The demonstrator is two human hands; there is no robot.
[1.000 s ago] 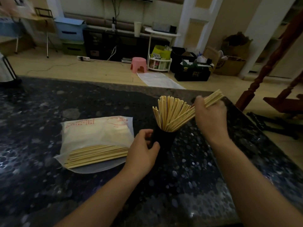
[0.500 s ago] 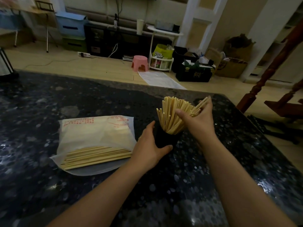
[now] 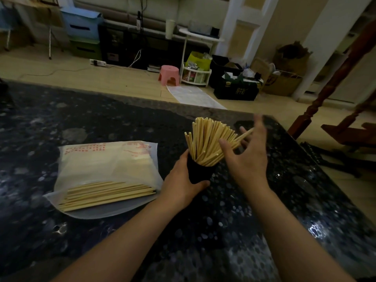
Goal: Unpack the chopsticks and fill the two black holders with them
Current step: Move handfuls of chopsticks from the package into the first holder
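A black holder (image 3: 198, 171) stands on the dark speckled table (image 3: 101, 119), packed with pale wooden chopsticks (image 3: 207, 139) that fan upward. My left hand (image 3: 183, 184) wraps around the holder's left side. My right hand (image 3: 247, 157) hovers just right of the bundle with fingers spread, and a few leaning sticks pass behind its fingers. To the left lies an opened white plastic packet (image 3: 105, 163) with red print, and a layer of loose chopsticks (image 3: 107, 195) shows at its near end. Only one holder is in view.
The table's far edge runs diagonally behind the holder, and its right edge falls away close to my right hand. Beyond it are a wooden floor, a pink stool (image 3: 169, 75), boxes and a dark wooden post (image 3: 333, 78).
My right hand pushed a handful of chopsticks down into the holder and then opened its fingers. My left hand closed more firmly around the holder.
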